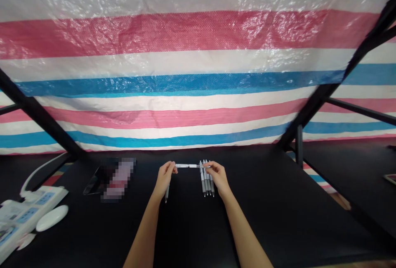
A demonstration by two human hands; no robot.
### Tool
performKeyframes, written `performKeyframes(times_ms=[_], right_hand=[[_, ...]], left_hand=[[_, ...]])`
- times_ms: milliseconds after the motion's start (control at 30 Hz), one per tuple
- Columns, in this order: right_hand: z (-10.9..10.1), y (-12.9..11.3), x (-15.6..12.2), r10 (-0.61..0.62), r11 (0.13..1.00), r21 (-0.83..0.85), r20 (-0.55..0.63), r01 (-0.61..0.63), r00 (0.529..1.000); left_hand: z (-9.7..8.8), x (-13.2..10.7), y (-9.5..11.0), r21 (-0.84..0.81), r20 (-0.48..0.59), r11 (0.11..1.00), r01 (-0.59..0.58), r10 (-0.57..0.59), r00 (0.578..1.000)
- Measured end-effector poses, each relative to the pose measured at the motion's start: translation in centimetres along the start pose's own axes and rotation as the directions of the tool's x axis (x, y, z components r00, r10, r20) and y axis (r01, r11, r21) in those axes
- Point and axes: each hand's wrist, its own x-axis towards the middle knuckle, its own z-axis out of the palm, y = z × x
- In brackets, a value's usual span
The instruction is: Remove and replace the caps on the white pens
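The left hand [165, 178] is curled nearly shut around the slim shaft of a pen [167, 194], whose narrow tip pokes out below the fist toward the person. The fingertips of the right hand [218, 176] pinch the far end of a white pen [188, 166], which lies level across the gap between the hands, its long axis running side to side. Its left end reaches the left hand's fingers, but how firmly that hand has it is hard to make out.

Just under the right hand, four white-and-grey pens [206, 181] lie side by side, their long axes pointing away from the person and their tips toward the person. The hand covers part of them.

All of this sits on a black desk [198, 235]. To the left are a white power strip [27, 220], cut off by the frame edge, and a white computer mouse [52, 217]. A dark tablet [95, 181] is partly hidden by a pixelated blur [119, 177]. Behind the desk hangs a pink, white and blue striped tarpaulin [198, 65], crossed by black metal struts [321, 90].
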Motion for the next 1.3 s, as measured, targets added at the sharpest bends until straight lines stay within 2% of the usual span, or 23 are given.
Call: performKeyframes(times_ms=[567,833,933,1033,1133,1300], right_hand=[[-0.6,-0.4,0.1,0.029,0.999,0.023,0.014,-0.03,0.999],[-0.6,-0.3,0.1,0.032,0.999,0.028,0.054,-0.034,0.998],[-0.7,-0.1,0.2,0.0,0.999,-0.051,0.065,0.003,0.998],[-0.8,0.3,0.2,-0.01,0.987,-0.16,0.063,0.02,0.998],[-0.9,0.7,0.2,0.033,0.975,-0.22,0.035,-0.024,0.999],[-0.7,0.7,0.1,0.033,0.977,-0.212,0.058,-0.02,0.998]], left_hand=[[-0.5,0.0,-0.3,0.052,0.091,0.998,-0.031,0.026,0.996],[-0.5,0.1,-0.5,0.062,0.024,0.997,-0.05,0.049,0.999],[-0.7,0.1,-0.5,0.076,0.012,0.994,-0.082,0.081,0.997],[-0.9,0.2,-0.7,0.049,0.022,0.992,-0.113,0.112,0.994],[-0.8,0.1,-0.8,-0.037,0.006,0.996,-0.079,0.079,0.997],[-0.5,0.1,-0.9,-0.142,-0.035,0.989,-0.032,0.028,0.999]])
